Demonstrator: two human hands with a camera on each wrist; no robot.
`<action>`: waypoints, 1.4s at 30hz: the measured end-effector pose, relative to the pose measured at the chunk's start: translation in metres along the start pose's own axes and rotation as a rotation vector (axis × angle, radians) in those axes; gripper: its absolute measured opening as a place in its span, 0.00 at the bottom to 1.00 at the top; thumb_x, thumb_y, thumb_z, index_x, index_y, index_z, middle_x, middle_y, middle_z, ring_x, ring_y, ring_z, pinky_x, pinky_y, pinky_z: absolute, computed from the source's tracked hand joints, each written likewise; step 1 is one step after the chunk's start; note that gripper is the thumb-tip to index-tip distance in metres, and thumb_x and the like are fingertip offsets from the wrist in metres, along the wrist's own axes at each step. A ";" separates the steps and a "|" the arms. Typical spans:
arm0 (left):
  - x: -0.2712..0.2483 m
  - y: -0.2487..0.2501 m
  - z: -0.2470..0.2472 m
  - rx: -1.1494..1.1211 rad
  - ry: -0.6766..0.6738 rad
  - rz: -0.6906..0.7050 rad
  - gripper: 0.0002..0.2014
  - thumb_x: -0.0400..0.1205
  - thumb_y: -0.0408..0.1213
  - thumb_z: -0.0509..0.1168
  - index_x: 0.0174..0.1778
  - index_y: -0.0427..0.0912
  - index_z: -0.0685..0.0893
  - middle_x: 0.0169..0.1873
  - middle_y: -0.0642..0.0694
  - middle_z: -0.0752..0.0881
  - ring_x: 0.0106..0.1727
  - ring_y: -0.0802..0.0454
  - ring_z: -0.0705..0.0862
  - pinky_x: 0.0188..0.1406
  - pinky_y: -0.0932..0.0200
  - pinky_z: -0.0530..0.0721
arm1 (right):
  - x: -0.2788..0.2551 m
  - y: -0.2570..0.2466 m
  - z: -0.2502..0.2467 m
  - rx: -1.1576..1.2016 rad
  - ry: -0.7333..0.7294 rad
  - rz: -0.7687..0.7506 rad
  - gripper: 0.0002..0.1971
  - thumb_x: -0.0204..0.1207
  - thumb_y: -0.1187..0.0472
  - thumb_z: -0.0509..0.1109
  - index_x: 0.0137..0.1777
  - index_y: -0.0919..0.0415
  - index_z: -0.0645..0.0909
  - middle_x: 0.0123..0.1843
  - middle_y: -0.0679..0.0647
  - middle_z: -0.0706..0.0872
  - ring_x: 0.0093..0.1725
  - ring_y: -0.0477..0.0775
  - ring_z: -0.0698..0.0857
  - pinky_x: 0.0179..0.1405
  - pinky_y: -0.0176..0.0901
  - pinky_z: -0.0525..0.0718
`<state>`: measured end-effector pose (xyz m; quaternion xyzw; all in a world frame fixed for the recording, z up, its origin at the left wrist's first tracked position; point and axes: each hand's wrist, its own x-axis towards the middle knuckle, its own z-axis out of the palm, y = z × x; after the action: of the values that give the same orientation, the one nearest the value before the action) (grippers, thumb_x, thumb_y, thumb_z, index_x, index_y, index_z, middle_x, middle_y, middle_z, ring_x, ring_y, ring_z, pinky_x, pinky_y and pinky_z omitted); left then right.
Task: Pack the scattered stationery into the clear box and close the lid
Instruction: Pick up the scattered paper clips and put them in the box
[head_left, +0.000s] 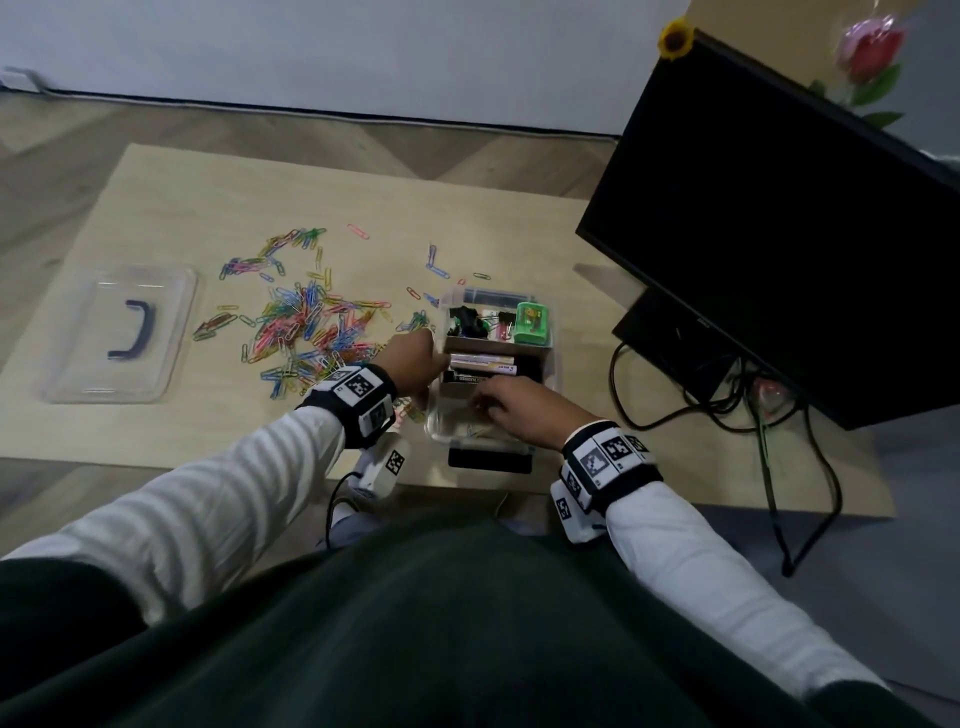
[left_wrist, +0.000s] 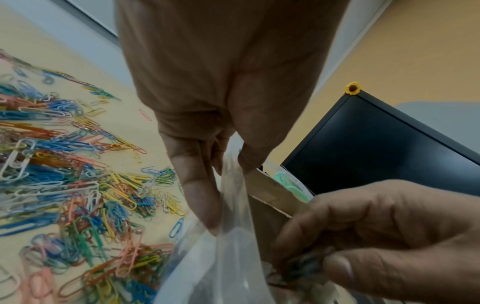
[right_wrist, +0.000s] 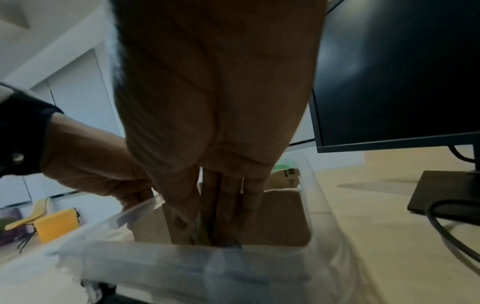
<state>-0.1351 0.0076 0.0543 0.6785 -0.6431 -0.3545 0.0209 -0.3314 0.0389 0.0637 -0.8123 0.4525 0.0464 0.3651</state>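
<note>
While the clear box (head_left: 550, 364) sits near the table's (head_left: 493, 218) front edge, left hand (head_left: 410, 364) pinches its left wall and right hand (left_wrist: 389, 232), inside the near compartment, clutches a bunch of paper clips (left_wrist: 298, 267). More loose clips (head_left: 306, 322) lie scattered left; lid (head_left: 119, 332) lies far left, monitor (head_left: 769, 208) right.

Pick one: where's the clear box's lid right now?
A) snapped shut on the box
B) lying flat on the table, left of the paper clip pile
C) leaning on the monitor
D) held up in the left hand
B: the lid, with its dark handle up, lies flat on the table to the left of the paper clip pile, while the clear box stands open.
</note>
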 end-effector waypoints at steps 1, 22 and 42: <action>0.000 0.001 0.000 -0.011 -0.006 0.001 0.14 0.85 0.45 0.60 0.47 0.35 0.76 0.40 0.39 0.81 0.40 0.42 0.80 0.34 0.54 0.74 | -0.001 0.001 -0.001 -0.004 0.004 -0.002 0.15 0.83 0.67 0.63 0.66 0.59 0.84 0.65 0.55 0.87 0.63 0.54 0.84 0.61 0.47 0.81; 0.031 -0.030 0.028 0.191 -0.020 0.130 0.19 0.81 0.43 0.68 0.67 0.45 0.76 0.62 0.38 0.76 0.56 0.39 0.83 0.55 0.50 0.82 | 0.012 -0.007 0.007 0.070 0.127 0.192 0.18 0.72 0.52 0.78 0.44 0.54 0.68 0.38 0.53 0.82 0.38 0.56 0.81 0.37 0.52 0.78; 0.033 -0.094 0.030 0.232 0.114 0.250 0.06 0.82 0.38 0.67 0.45 0.38 0.79 0.42 0.42 0.81 0.39 0.44 0.79 0.37 0.55 0.76 | 0.057 -0.051 -0.013 -0.293 0.261 0.191 0.03 0.80 0.61 0.63 0.46 0.57 0.72 0.43 0.57 0.85 0.43 0.63 0.84 0.35 0.48 0.76</action>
<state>-0.0721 0.0076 -0.0289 0.6100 -0.7569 -0.2334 0.0227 -0.2617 0.0069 0.0781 -0.8092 0.5592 0.0406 0.1754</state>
